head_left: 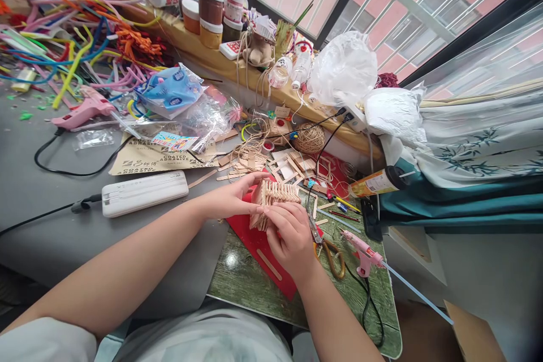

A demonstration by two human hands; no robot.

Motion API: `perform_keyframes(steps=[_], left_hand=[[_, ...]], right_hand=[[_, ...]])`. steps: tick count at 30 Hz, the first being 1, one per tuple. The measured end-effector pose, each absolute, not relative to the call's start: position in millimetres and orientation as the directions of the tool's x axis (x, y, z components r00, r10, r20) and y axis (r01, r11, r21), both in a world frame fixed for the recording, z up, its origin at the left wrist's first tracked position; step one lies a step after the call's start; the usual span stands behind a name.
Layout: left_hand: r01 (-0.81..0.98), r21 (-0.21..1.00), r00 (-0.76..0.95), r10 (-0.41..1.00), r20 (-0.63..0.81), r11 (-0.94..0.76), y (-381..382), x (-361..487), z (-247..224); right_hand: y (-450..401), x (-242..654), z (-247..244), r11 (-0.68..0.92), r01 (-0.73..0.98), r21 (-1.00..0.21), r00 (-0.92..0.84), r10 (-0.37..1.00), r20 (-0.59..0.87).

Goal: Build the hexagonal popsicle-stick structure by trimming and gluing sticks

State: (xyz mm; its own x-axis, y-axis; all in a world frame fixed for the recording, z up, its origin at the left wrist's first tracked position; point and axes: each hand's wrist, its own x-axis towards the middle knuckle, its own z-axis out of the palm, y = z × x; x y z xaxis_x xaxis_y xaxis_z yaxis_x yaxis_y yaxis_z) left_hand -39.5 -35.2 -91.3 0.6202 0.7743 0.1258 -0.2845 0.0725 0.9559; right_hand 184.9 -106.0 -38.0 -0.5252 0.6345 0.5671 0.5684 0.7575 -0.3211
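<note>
Pale shirt [207, 336] nearest, bottom edge. Stick model [280, 191] over red sheet [265, 263], ribbed top running roughly left-right. Left hand [231, 198] holds its left end; right hand [292, 232] nearer its near side, fingers curled, can't tell if gripping.

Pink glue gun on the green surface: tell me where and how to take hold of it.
Probably best by its handle, the right hand coming from the near side: the handle points toward the person, while the nozzle points away and may be hot. Keep clear of the glue stick jutting from its back.
</note>
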Motion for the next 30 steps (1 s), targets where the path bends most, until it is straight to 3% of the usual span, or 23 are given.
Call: perform_keyframes(steps=[6,15,23,26,30], left_hand=[[-0.285,0.943,0.656,0.752,0.062,0.170,-32,-46,-82],[-0.243,0.964,0.654,0.752,0.077,0.113,-25,-52,-86],[0.029,0.990,0.625,0.775,0.089,-0.137,-21,-64,-87],[-0.095,0.989,0.540,0.828,0.148,-0.114,-20,-67,-80],[-0.206,0.972,0.260,0.951,0.165,-0.113,-20,-66,-72]], right_hand=[[-108,186,-40,0.756,0.547,-0.360,-0.505,0.641,0.578],[-109,185,-38,0.761,0.546,-0.352,-0.510,0.635,0.580],[-110,186,-38,0.771,0.533,-0.348,-0.514,0.622,0.591],[-110,187,-38,0.778,0.528,-0.342,-0.526,0.615,0.588],[-109,190,-37,0.772,0.509,-0.382,-0.518,0.628,0.580]])
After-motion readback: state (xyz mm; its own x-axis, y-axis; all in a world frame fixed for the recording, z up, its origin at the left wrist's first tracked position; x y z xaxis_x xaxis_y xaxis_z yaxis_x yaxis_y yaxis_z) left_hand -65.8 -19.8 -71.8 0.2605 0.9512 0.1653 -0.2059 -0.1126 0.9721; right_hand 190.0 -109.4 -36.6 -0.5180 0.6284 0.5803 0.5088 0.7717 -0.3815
